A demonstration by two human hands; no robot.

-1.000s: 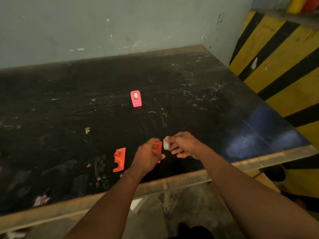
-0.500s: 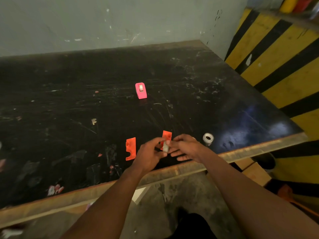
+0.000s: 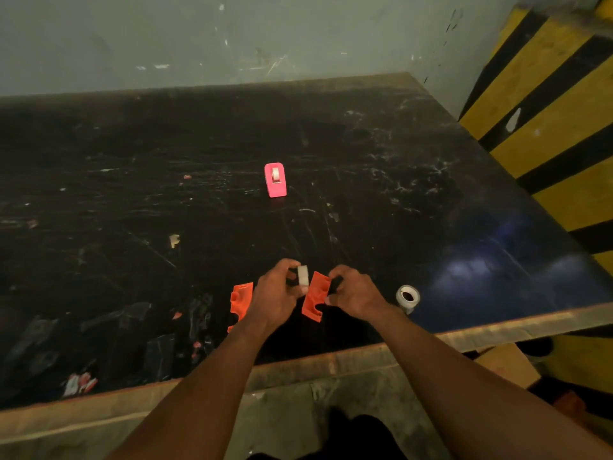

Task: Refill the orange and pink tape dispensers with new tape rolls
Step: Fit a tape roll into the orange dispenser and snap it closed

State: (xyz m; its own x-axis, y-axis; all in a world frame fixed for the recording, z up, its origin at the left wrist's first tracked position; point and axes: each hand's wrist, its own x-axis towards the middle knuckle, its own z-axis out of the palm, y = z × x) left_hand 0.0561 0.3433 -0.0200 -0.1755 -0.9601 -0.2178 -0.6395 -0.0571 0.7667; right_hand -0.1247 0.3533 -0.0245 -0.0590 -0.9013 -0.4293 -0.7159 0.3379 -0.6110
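The orange dispenser is split in two halves. One orange half point(image 3: 240, 303) lies flat on the black table, just left of my left hand. My right hand point(image 3: 355, 290) grips the other orange half point(image 3: 315, 298), tilted above the table. My left hand point(image 3: 277, 292) pinches a small whitish tape roll point(image 3: 302, 275) right beside that half. The pink dispenser point(image 3: 275, 179) stands upright mid-table with a roll in it. A second tape roll point(image 3: 408, 297) lies on the table to the right of my right hand.
The black table point(image 3: 132, 194) is scratched, with scraps of tape and paper at the front left point(image 3: 79, 383). A wooden front edge point(image 3: 298, 366) runs below my hands. A yellow-and-black striped wall point(image 3: 557, 111) stands at the right, with a cardboard piece point(image 3: 504, 363) below it.
The tape roll passed from my right hand to my left. My right hand has taken up the orange half. The view shifted, bringing the spare roll into sight.
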